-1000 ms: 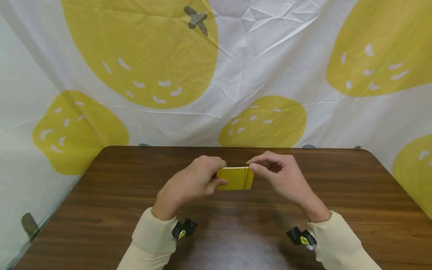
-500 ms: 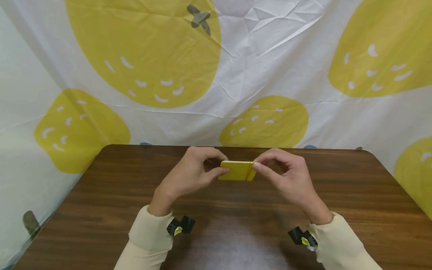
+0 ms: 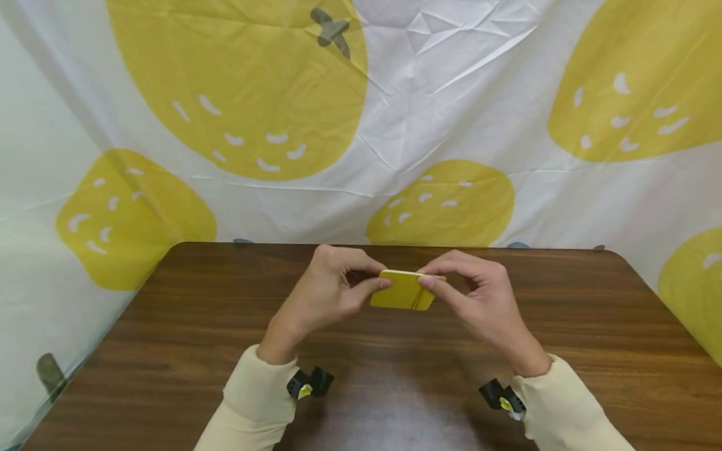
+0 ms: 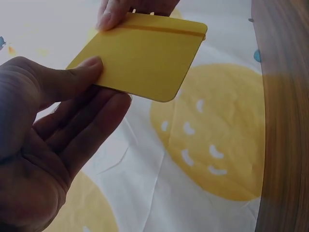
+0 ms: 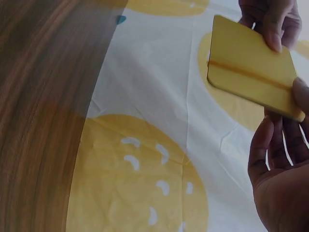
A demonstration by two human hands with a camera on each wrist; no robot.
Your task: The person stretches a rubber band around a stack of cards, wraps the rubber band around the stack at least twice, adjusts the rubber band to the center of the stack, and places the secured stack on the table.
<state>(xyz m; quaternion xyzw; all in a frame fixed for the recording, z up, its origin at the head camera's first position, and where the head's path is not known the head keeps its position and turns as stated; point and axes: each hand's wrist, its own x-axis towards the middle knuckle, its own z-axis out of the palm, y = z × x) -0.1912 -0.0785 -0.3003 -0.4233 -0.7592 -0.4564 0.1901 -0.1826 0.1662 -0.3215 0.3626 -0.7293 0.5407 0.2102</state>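
Notebook point(image 3: 399, 293) tips, top edge now sloping down rightward, just below the head frame's middle; left hand point(image 3: 321, 297) pinches one end, right hand point(image 3: 486, 299) the other, farther inward than before: seemingly a surer hold.

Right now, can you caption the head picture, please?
Left hand and right hand hold a yellow notebook above a table.

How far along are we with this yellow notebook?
Looks done: the notebook is up off the table. In hand: the left hand pinches one end, the right hand the end by the band. Remaining: the band lies across the cover, so slipping it off, if that's the aim, seems undone.
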